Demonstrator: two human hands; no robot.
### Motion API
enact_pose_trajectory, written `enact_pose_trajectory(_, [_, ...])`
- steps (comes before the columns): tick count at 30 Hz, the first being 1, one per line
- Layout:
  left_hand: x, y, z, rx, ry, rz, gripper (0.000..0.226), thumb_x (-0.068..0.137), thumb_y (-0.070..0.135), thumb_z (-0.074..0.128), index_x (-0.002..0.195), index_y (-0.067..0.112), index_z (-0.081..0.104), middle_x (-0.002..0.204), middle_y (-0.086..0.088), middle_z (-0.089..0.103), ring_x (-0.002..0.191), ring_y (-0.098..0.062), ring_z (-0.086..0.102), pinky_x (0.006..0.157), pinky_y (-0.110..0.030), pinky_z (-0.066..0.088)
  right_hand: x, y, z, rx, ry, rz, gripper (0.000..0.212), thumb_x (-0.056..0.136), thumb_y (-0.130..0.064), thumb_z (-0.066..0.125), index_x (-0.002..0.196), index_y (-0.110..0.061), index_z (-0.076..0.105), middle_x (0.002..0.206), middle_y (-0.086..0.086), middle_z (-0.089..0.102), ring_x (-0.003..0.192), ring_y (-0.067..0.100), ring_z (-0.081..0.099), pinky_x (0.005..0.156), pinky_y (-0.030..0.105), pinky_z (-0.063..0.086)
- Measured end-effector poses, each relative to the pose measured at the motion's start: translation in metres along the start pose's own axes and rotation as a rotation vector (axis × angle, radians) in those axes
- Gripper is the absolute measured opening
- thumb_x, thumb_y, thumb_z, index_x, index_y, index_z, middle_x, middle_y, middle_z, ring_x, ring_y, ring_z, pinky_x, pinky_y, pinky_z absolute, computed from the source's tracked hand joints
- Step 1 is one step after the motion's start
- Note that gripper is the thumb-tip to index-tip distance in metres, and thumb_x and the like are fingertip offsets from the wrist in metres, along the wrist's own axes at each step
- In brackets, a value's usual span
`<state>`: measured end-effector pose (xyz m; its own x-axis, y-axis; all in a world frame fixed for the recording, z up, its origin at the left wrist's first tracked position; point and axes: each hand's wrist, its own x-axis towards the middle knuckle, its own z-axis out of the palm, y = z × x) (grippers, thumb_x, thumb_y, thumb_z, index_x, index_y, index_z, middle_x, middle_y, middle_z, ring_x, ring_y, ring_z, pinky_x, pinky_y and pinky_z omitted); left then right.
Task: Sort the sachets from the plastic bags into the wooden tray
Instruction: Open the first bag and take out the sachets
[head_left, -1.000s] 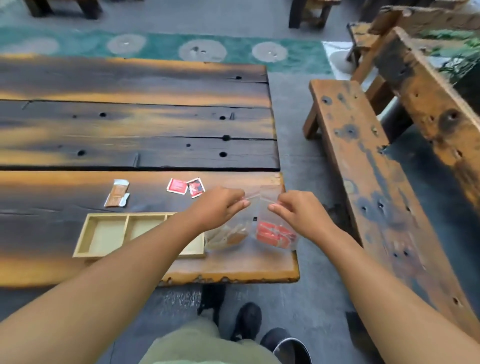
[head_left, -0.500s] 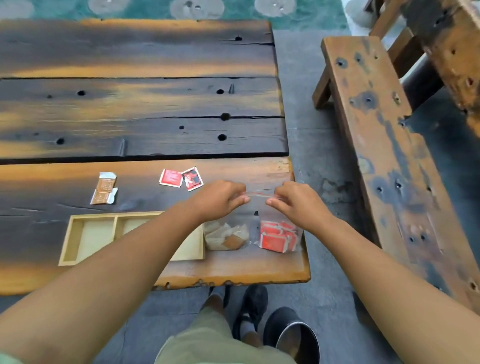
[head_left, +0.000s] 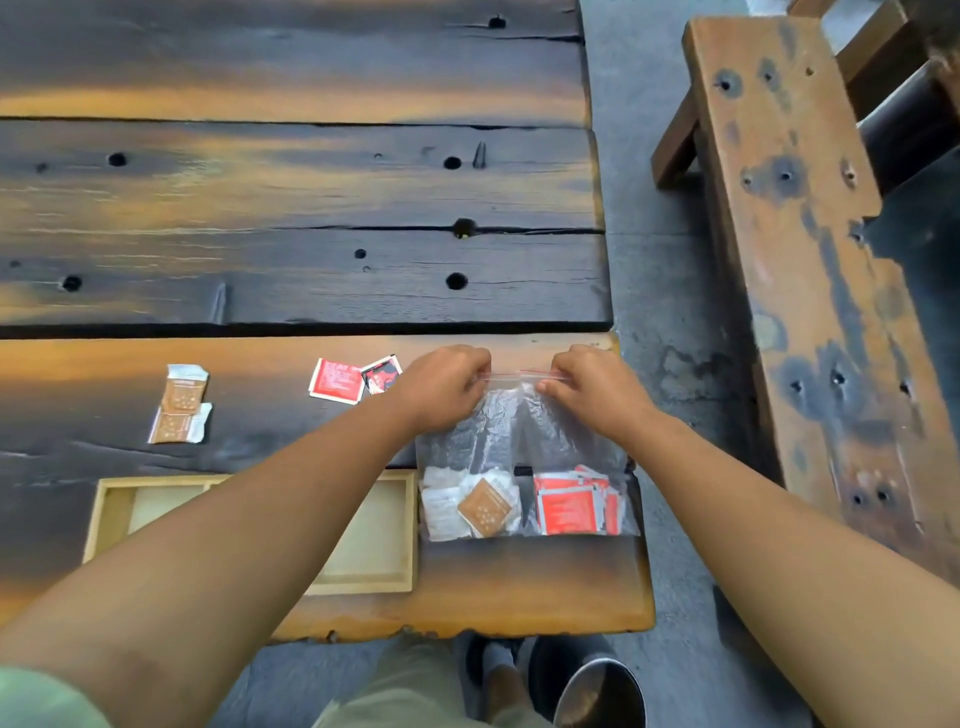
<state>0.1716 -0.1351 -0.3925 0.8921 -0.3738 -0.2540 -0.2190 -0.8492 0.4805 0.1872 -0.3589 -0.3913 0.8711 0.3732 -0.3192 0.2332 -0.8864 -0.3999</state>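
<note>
A clear zip plastic bag (head_left: 511, 431) lies near the table's right end. My left hand (head_left: 447, 387) and my right hand (head_left: 592, 387) each pinch its red-lined top edge. Inside sit brown and white sachets (head_left: 475, 506) on the left and red sachets (head_left: 574, 504) on the right. The wooden tray (head_left: 387, 545) lies just left of the bag, partly hidden by my left forearm; its visible compartments hold nothing. Two red sachets (head_left: 337, 380) lie loose beyond my left hand. Two brown sachets (head_left: 181, 405) lie further left.
The dark plank table (head_left: 291, 208) stretches away ahead; its front edge runs just below the tray. A worn wooden bench (head_left: 810, 270) stands to the right across a strip of grey floor. My shoes and a round dark container (head_left: 597, 691) are under the table edge.
The bag has come down from being held up and now lies flat on the table. Both hands have shifted forward along its top edge, and the view has tilted lower.
</note>
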Motion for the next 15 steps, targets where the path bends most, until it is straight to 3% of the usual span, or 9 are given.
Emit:
enact_pose_trajectory(11, [0.020, -0.026, 0.017, -0.019, -0.064, -0.066, 0.013, 0.092, 0.019, 0.054, 0.100, 0.010, 0.061, 0.102, -0.010, 0.064, 0.096, -0.027, 0.057, 0.078, -0.035, 0.044, 0.031, 0.013, 0.020, -0.027, -0.057, 0.053, 0.031, 0.088, -0.042, 0.065, 0.074, -0.020, 0.049, 0.080, -0.001, 0.049, 0.075, 0.020, 0.047, 0.067, 0.032, 0.035])
enact_pose_trajectory(15, [0.017, -0.026, 0.014, -0.051, -0.051, -0.083, 0.015, 0.090, 0.018, 0.054, 0.102, 0.012, 0.061, 0.103, -0.007, 0.064, 0.096, -0.025, 0.057, 0.080, -0.036, 0.046, 0.032, 0.008, 0.018, -0.014, -0.062, 0.045, 0.026, 0.086, -0.041, 0.067, 0.080, -0.024, 0.048, 0.088, -0.003, 0.047, 0.084, 0.022, 0.050, 0.071, 0.034, 0.040])
